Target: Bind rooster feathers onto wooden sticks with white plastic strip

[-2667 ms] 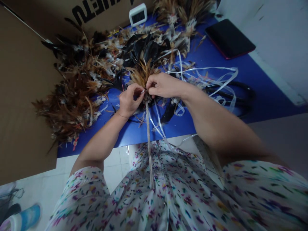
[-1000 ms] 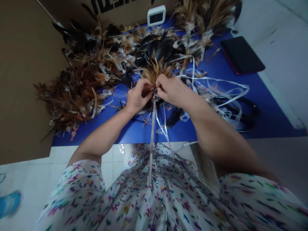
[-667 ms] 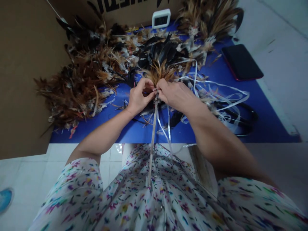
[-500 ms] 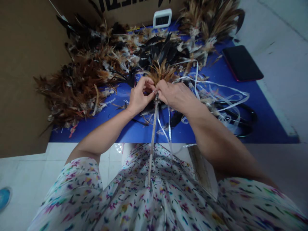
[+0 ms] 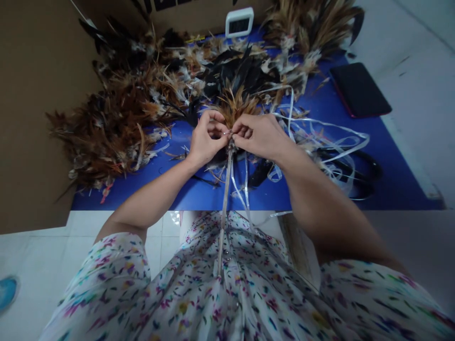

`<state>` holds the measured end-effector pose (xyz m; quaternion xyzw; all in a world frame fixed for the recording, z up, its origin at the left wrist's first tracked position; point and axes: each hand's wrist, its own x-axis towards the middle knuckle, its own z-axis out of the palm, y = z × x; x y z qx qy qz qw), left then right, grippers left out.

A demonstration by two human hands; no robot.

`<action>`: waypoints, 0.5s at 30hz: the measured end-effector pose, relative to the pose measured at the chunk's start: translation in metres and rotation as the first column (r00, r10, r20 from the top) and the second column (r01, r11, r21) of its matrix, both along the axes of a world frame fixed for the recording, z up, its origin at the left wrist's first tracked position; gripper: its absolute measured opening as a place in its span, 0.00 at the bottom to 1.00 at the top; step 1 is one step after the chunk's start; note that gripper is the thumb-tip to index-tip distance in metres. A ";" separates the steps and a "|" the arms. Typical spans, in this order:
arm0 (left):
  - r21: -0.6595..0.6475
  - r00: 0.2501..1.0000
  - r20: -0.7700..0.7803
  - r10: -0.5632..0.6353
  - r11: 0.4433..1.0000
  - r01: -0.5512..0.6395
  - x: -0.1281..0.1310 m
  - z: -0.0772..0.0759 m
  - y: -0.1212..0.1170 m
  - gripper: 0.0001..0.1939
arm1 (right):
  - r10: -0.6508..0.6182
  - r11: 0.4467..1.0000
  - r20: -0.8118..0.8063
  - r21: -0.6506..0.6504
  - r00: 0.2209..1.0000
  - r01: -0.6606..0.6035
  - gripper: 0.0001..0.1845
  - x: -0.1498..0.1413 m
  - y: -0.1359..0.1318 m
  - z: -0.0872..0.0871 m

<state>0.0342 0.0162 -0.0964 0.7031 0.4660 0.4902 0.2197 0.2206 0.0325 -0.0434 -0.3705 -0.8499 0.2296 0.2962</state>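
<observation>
A thin stick (image 5: 226, 184) runs from my lap up to a bunch of brown feathers (image 5: 235, 105) with black feathers (image 5: 238, 68) beyond it, like a feather duster. At the base of the bunch, my left hand (image 5: 209, 137) pinches thumb and finger together from the left. My right hand (image 5: 261, 135) does the same from the right, its fingertips almost meeting the left ones. Whatever lies between the fingertips is too small to make out. Beside the stick, a clear plastic strip (image 5: 246, 182) hangs over the table's front edge.
Loose brown feathers (image 5: 106, 132) are heaped on the left of the blue table (image 5: 149, 189), beside a cardboard panel (image 5: 31, 118). A tangle of plastic strip (image 5: 341, 156) lies right. Behind are a small white digital clock (image 5: 239, 22) and more feathers (image 5: 309, 28); a dark phone-like device (image 5: 360, 90) rests far right.
My right hand has turned slightly and drawn a little to the right, its fingers more spread behind the pinch. The left hand stays nearly in place.
</observation>
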 end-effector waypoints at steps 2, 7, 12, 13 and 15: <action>-0.010 1.000 0.005 -0.020 1.000 0.020 -0.001 0.000 0.000 0.27 | -0.006 1.000 0.010 0.019 1.000 0.006 0.08 -0.001 0.000 -0.001; -0.035 0.999 -0.016 -0.034 0.999 0.034 -0.003 -0.002 0.000 0.28 | -0.014 0.996 0.089 0.091 0.996 0.006 0.07 -0.001 -0.002 -0.001; -0.053 1.000 0.001 -0.024 0.998 0.024 -0.001 -0.003 0.000 0.26 | -0.061 0.982 0.223 0.188 0.973 0.018 0.07 -0.003 -0.005 0.002; -0.057 1.000 0.008 -0.023 0.998 0.023 0.000 -0.003 0.000 0.26 | -0.069 0.978 0.243 0.208 0.968 0.017 0.07 -0.004 -0.006 0.003; -0.066 1.000 0.014 -0.022 0.998 0.023 0.000 -0.003 0.000 0.25 | -0.073 0.971 0.271 0.240 0.960 0.006 0.06 -0.004 -0.008 0.005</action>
